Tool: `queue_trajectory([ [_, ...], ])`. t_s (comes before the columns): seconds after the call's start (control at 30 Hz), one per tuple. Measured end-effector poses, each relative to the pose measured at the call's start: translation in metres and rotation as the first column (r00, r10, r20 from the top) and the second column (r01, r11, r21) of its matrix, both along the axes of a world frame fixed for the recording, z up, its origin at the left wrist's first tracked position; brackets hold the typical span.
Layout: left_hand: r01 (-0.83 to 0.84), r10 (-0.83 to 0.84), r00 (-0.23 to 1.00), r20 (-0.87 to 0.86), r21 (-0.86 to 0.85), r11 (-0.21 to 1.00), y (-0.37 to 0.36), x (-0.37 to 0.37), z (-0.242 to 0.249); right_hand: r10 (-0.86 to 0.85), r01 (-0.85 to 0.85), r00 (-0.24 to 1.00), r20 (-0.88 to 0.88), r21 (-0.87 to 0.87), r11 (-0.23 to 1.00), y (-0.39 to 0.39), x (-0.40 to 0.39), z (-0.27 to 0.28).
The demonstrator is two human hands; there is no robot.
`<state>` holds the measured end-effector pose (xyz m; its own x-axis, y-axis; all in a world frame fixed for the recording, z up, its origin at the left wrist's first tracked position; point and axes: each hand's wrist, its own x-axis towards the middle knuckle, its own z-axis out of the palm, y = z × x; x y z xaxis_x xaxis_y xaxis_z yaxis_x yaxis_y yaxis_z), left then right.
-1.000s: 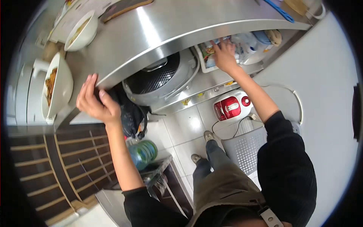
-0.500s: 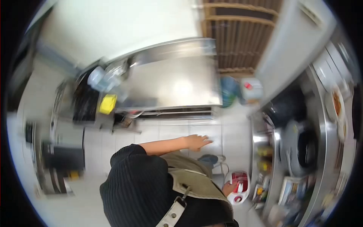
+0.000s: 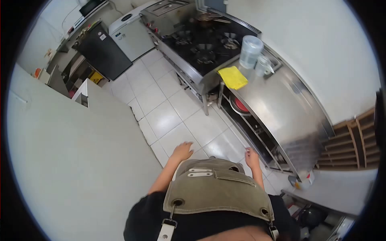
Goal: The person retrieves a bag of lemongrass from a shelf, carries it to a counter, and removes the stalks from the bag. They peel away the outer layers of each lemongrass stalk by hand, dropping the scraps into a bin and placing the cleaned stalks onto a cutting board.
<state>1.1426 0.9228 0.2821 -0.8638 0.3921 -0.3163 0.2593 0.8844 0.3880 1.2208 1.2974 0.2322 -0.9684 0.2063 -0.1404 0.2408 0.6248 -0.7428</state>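
My left hand [image 3: 183, 151] hangs in front of the apron [image 3: 217, 193], over the floor tiles, with its fingers loosely stretched and nothing in them. On the other side, my right hand [image 3: 252, 156] is held low near the steel worktable [image 3: 277, 108], its fingers loosely bent and partly hidden; I see nothing in it. A folded yellow cloth [image 3: 233, 77] lies at the near end of the worktable's top. Behind it stand a clear plastic container [image 3: 251, 51] and a smaller clear jug [image 3: 263, 65].
A black gas stove [image 3: 205, 44] with a pan [image 3: 207, 18] adjoins the worktable. Farther back are a white chest [image 3: 130, 38] and a dark fridge [image 3: 104, 52]. A pale partition [image 3: 80, 160] borders the tiled floor [image 3: 163, 118] on the left. Wooden slats [image 3: 348, 144] stand at right.
My view has swung left, from the worktable and shelves toward the stove. My right hand, earlier at a red-and-white appliance, is now away from it; that appliance is out of view.
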Motion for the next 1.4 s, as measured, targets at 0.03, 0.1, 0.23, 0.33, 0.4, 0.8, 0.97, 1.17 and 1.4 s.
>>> queue_trajectory([
  [0.03,-0.096,0.096,0.990,0.100,-0.012,0.995,-0.025,0.006,-0.006,0.092,-0.092,0.996,0.006,-0.008,0.996,-0.021,-0.031,0.010],
  [0.1,-0.257,0.249,0.940,0.234,0.002,0.966,-0.071,0.013,-0.021,0.201,-0.208,0.977,-0.075,-0.093,0.974,-0.071,-0.087,0.042],
  [0.23,-0.454,0.410,0.839,0.357,0.044,0.890,-0.110,0.014,-0.048,0.406,-0.407,0.914,-0.024,-0.091,0.909,-0.132,-0.163,0.054],
  [0.33,-0.535,0.431,0.778,0.457,0.122,0.836,-0.114,-0.027,-0.039,0.594,-0.595,0.804,-0.025,-0.058,0.802,-0.159,-0.210,0.050],
  [0.4,-0.594,0.480,0.758,0.442,0.164,0.787,-0.120,-0.066,-0.028,0.625,-0.619,0.780,0.029,-0.112,0.778,-0.175,-0.247,0.042],
  [0.8,-0.904,0.774,-0.037,0.633,0.308,-0.295,-0.306,-0.074,-0.192,0.925,-0.911,0.358,-0.124,0.169,0.375,-0.408,-0.575,0.115],
  [0.97,-0.577,0.403,-0.531,0.745,0.031,-0.816,-0.269,-0.024,-0.168,0.916,-0.937,0.344,-0.207,-0.016,0.349,-0.512,-0.660,0.131],
  [1.17,-0.856,0.550,-0.444,0.707,-0.153,-0.495,-0.292,-0.103,-0.210,0.964,-0.964,0.267,0.015,0.015,0.266,-0.583,-0.724,0.046],
  [1.4,-0.980,0.873,-0.011,0.488,-0.180,0.088,-0.531,-0.309,-0.265,0.956,-0.952,0.292,0.017,0.104,0.289,-0.689,-0.874,0.052],
])
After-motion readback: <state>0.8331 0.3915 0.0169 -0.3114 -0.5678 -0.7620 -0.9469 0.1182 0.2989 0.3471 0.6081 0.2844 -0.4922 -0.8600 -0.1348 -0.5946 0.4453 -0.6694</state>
